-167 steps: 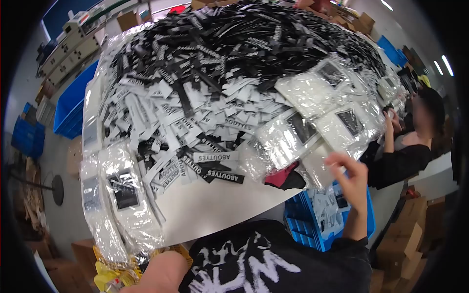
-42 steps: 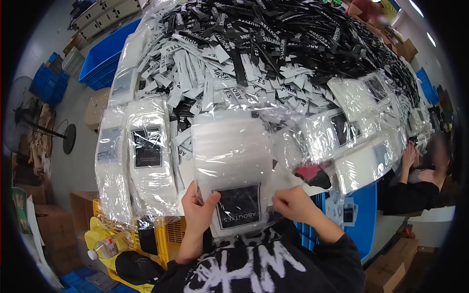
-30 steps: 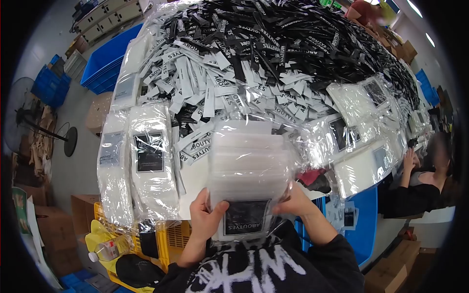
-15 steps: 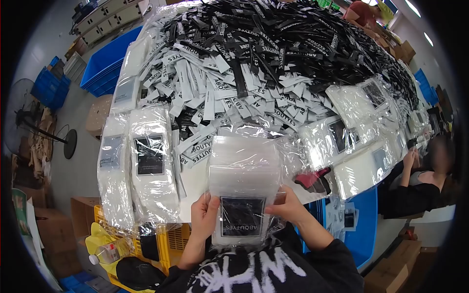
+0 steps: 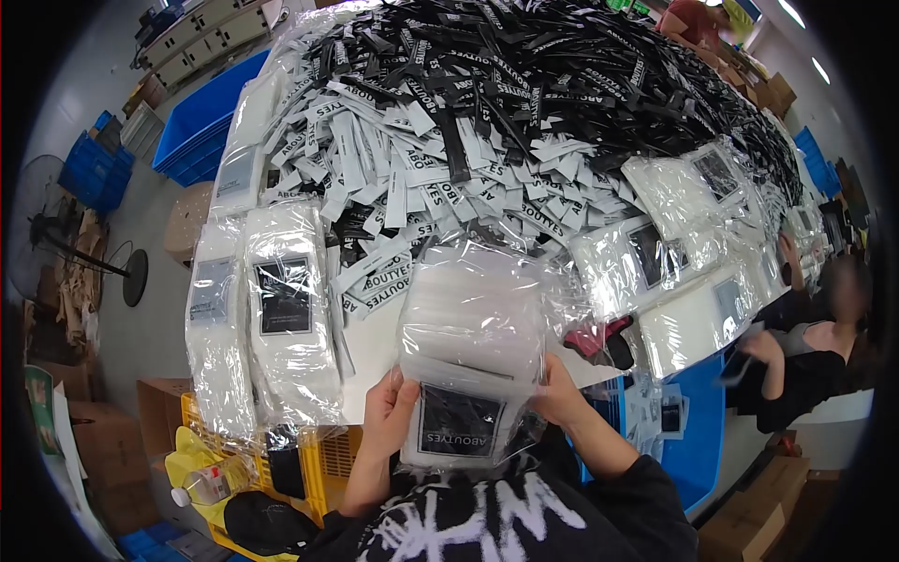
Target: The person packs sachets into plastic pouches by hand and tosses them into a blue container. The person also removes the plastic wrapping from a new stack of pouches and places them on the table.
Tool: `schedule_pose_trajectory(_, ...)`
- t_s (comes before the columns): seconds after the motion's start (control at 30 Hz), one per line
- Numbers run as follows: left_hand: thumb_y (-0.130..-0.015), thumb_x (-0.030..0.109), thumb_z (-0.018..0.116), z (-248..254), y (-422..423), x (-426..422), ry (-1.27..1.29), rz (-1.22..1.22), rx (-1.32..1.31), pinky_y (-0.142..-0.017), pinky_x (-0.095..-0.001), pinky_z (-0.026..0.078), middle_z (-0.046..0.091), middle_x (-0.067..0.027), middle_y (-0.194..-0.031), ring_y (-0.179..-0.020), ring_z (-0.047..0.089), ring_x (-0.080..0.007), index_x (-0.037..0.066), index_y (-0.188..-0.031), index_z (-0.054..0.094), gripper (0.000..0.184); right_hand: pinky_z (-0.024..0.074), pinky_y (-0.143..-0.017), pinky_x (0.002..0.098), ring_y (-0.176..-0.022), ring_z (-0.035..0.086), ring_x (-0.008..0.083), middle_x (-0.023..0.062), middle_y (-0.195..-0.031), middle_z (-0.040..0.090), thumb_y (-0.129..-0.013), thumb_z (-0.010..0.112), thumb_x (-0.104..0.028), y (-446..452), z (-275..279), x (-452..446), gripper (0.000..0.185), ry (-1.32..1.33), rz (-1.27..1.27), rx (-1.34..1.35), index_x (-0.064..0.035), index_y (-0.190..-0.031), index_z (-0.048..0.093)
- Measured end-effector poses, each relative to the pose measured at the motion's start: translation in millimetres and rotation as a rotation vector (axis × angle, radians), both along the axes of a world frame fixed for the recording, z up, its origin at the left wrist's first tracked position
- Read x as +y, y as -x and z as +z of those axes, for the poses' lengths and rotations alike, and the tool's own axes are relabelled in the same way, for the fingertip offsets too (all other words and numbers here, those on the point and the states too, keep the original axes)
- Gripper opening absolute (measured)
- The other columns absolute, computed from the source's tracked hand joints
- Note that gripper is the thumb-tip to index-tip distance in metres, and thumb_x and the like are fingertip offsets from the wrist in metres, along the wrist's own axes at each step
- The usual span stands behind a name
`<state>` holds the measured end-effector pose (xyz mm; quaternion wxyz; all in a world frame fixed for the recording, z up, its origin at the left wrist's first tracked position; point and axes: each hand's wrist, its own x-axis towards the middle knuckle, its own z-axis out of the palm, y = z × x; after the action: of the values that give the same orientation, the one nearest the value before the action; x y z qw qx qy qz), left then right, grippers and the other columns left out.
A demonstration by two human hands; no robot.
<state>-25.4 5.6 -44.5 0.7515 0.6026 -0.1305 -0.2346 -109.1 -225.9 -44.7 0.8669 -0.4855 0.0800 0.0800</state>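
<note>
A thick stack of clear plastic bags (image 5: 473, 300) lies at the table's front edge, close to my body. Its top bag bears a black panel lettered "ABOUTYES", and a crease runs across just above that panel. My left hand (image 5: 390, 414) grips the stack's left edge, thumb on top. At the right edge, my right hand (image 5: 562, 393) is closed on the bags' loose film. Just beyond the stack spreads a heap of white printed strips (image 5: 412, 178), with black printed strips (image 5: 524, 56) behind them.
More bag stacks lie on the left (image 5: 290, 365) and right (image 5: 609, 272). A dark red and black object (image 5: 599, 342) rests by my right hand. Below stand a yellow crate (image 5: 332, 454) and a blue bin (image 5: 698, 450). A co-worker (image 5: 805, 356) sits at the right.
My right hand has shifted from the black panel out to the stack's right edge. The top bag has tilted and creased. The co-worker's hands at the right have moved.
</note>
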Motion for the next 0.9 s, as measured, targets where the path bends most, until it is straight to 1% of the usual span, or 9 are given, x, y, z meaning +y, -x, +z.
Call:
schedule_pose_trajectory(0.23,-0.097,0.021,0.049,1.4,1.2,-1.1,-0.049,0.001,0.002,-0.065,-0.0173,0.033,0.055,0.0025,-0.087,-0.074,0.042,-0.0025,-0.005,-0.114,0.053,0.032,0.0383,-0.099,0.0350,-0.115,0.050,0.0189,0.0095,-0.124,0.053,-0.070,0.075,-0.007,1.9,9.6,3.1,0.075,-0.100,-0.017,-0.019,0.0020,-0.133,0.035)
schedule_pose_trajectory(0.33,-0.096,0.022,0.050,1.4,0.1,1.1,-0.059,-0.044,-0.008,-0.066,-0.0174,0.034,0.056,0.0014,-0.089,-0.076,0.043,-0.0028,-0.005,-0.115,0.053,0.033,0.0446,-0.092,0.0335,-0.106,0.056,0.0187,0.0089,-0.117,0.057,-0.067,0.075,0.001,-5.6,21.7,5.1,0.069,0.193,-0.021,0.146,0.0026,-0.128,0.041)
schedule_pose_trajectory(0.43,-0.094,0.030,0.054,9.8,1.1,-4.4,-0.026,-0.060,-0.047,-0.073,-0.0200,0.038,0.057,-0.0026,-0.097,-0.085,0.048,-0.0062,-0.005,-0.119,0.050,0.044,0.0496,-0.083,0.0306,-0.095,0.060,0.0172,0.0087,-0.109,0.061,-0.066,0.076,0.003,-8.0,18.4,9.1,0.061,0.209,0.047,0.273,0.0022,-0.121,0.048)
schedule_pose_trajectory(0.5,-0.092,0.038,0.055,17.1,0.4,-6.3,-0.038,-0.077,-0.153,-0.080,-0.0232,0.041,0.058,-0.0061,-0.105,-0.093,0.052,-0.0099,-0.005,-0.123,0.048,0.054,0.0510,-0.078,0.0296,-0.090,0.062,0.0161,0.0088,-0.105,0.062,-0.066,0.078,0.001,-9.1,16.7,15.2,0.056,0.437,0.062,0.066,0.0018,-0.115,0.052)
schedule_pose_trajectory(0.53,-0.090,0.043,0.055,21.0,-0.4,-6.9,0.088,-0.049,0.011,-0.083,-0.0252,0.042,0.057,-0.0078,-0.109,-0.097,0.052,-0.0119,-0.005,-0.125,0.046,0.059,0.0516,-0.076,0.0290,-0.087,0.062,0.0156,0.0088,-0.103,0.063,-0.066,0.078,0.000,-9.3,16.0,18.8,0.053,0.550,0.073,-0.040,0.0016,-0.113,0.054)
schedule_pose_trajectory(0.6,-0.087,0.051,0.055,26.7,-3.2,-8.5,0.346,0.016,0.334,-0.089,-0.0293,0.043,0.055,-0.0114,-0.117,-0.105,0.053,-0.0158,-0.004,-0.128,0.044,0.069,0.0513,-0.076,0.0292,-0.088,0.062,0.0147,0.0085,-0.102,0.064,-0.066,0.079,-0.001,-5.0,15.4,28.8,0.050,0.380,0.045,-0.009,0.0012,-0.110,0.056)
schedule_pose_trajectory(0.63,-0.093,0.047,0.046,23.3,-8.8,-5.1,0.281,0.031,0.310,-0.085,-0.0290,0.046,0.058,-0.0122,-0.114,-0.101,0.056,-0.0156,-0.004,-0.123,0.049,0.059,0.0511,-0.077,0.0293,-0.089,0.062,0.0143,0.0083,-0.101,0.064,-0.066,0.079,-0.001,-3.3,15.1,32.3,0.048,0.292,0.031,0.009,0.0010,-0.109,0.057)
schedule_pose_trajectory(0.83,-0.100,0.028,0.038,29.8,-19.2,-3.6,-0.051,0.149,0.033,-0.072,-0.0240,0.048,0.065,-0.0093,-0.083,-0.077,0.062,-0.0133,-0.005,-0.099,0.059,0.040,0.0494,-0.083,0.0322,-0.095,0.061,0.0167,0.0100,-0.104,0.064,-0.061,0.084,-0.010,-4.9,15.4,34.8,0.060,0.670,0.037,-0.142,0.0018,-0.113,0.057)
schedule_pose_trajectory(0.9,-0.100,0.028,0.039,30.2,-21.6,-11.7,0.104,0.341,0.107,-0.064,-0.0245,0.047,0.063,-0.0091,-0.077,-0.067,0.059,-0.0134,-0.005,-0.093,0.059,0.039,0.0486,-0.085,0.0336,-0.097,0.060,0.0178,0.0105,-0.105,0.064,-0.059,0.085,-0.011,-0.1,13.7,31.3,0.064,0.626,-0.038,-0.075,0.0017,-0.114,0.056)
